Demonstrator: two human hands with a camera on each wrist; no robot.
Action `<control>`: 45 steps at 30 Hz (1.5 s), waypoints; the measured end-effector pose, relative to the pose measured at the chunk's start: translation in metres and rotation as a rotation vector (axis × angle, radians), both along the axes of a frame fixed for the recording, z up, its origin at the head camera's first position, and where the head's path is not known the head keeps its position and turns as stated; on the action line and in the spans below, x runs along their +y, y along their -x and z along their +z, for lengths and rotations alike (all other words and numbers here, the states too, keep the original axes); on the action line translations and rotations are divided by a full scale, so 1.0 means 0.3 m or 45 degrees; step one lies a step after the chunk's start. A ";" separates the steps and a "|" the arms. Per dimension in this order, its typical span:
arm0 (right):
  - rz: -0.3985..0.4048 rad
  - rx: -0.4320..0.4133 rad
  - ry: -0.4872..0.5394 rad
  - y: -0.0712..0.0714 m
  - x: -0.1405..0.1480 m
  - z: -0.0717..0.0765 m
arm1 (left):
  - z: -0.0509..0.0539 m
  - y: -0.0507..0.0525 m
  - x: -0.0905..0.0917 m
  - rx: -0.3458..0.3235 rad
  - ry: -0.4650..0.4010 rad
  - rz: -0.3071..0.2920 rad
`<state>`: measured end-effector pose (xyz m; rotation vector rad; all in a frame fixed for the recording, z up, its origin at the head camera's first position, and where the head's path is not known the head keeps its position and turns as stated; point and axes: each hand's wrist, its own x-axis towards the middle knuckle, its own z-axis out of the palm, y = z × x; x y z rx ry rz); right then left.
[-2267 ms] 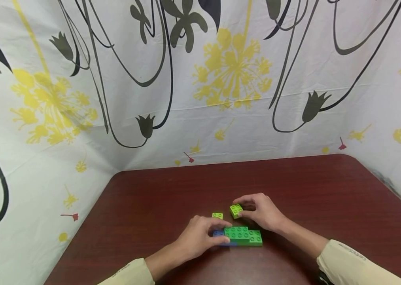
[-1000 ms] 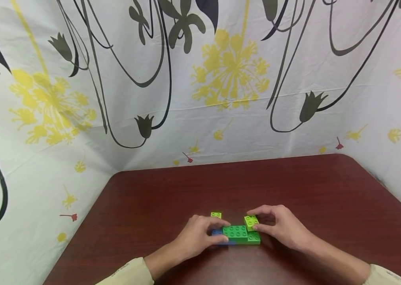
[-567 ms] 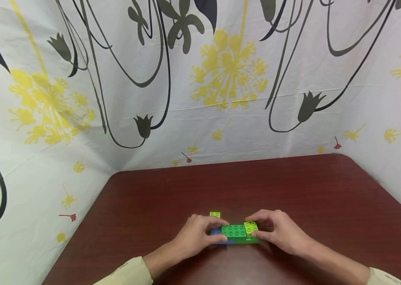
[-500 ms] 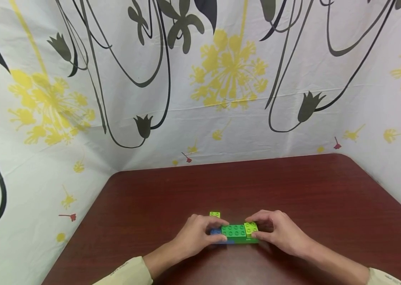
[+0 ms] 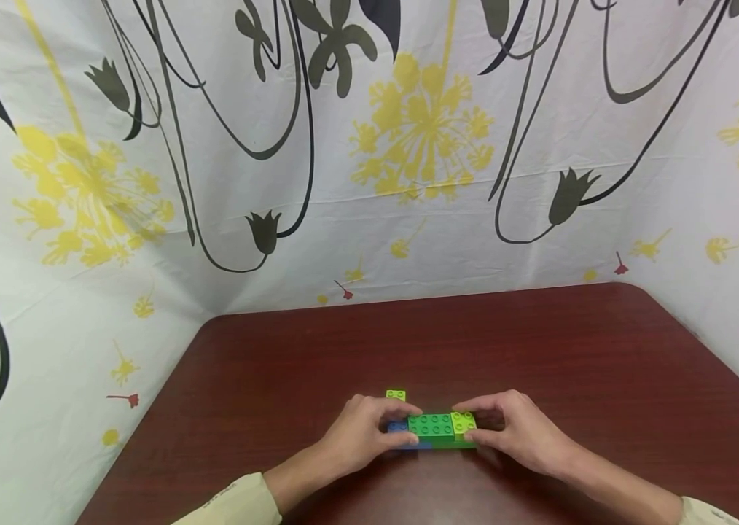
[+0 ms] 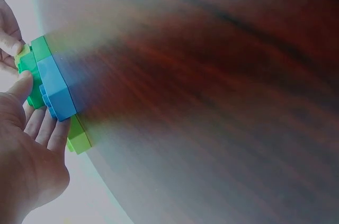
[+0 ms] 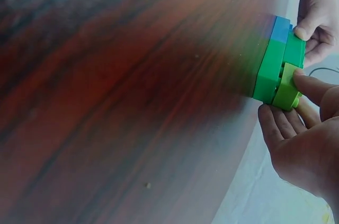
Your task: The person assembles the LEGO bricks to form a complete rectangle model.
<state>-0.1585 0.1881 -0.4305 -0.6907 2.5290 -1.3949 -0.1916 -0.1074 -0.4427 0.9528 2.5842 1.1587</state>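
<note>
Green brick (image 5: 431, 426) is gripped by the left hand (image 5: 358, 432); the right hand (image 5: 519, 432) pinches 1 lime brick (image 5: 462, 424), perhaps loosely seated.

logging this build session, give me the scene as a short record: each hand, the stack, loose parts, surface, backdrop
left hand: grips upper green building brick near its left end
right hand: pinches held lime building brick
stack base: blue building brick at left, lower green building brick at right
lime position: at right end of stack, over the lower green; full seating unclear
loose part: second lime building brick, beyond left fingers
surface: dark red-brown table
backdrop: white flower-print sheet
</note>
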 end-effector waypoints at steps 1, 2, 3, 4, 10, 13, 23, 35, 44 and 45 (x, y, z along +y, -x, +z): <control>0.001 0.005 0.000 0.000 0.001 0.000 | 0.001 0.000 0.001 0.000 0.001 0.001; 0.003 0.008 0.000 0.000 0.002 0.000 | 0.001 0.001 0.001 0.001 0.001 0.001; 0.003 0.010 0.000 0.000 0.003 0.000 | 0.002 0.001 0.001 0.000 0.000 0.001; 0.004 0.014 -0.001 0.000 0.003 0.000 | 0.002 0.000 0.002 -0.002 -0.001 0.000; 0.016 0.038 -0.001 -0.002 0.009 -0.002 | 0.005 -0.003 0.008 -0.019 -0.011 -0.009; 0.022 0.048 -0.005 -0.002 0.007 -0.001 | 0.007 -0.005 0.008 -0.012 -0.013 -0.011; 0.038 0.075 -0.015 0.010 0.001 -0.012 | 0.004 -0.006 -0.002 0.028 0.015 -0.016; 0.031 0.059 -0.022 0.014 0.007 -0.007 | 0.020 0.007 -0.003 0.046 0.060 -0.073; 0.025 0.070 -0.029 0.019 0.006 -0.007 | 0.028 0.008 -0.008 0.029 0.082 -0.079; 0.027 0.070 -0.028 0.020 0.005 -0.005 | 0.028 0.007 -0.009 0.033 0.085 -0.079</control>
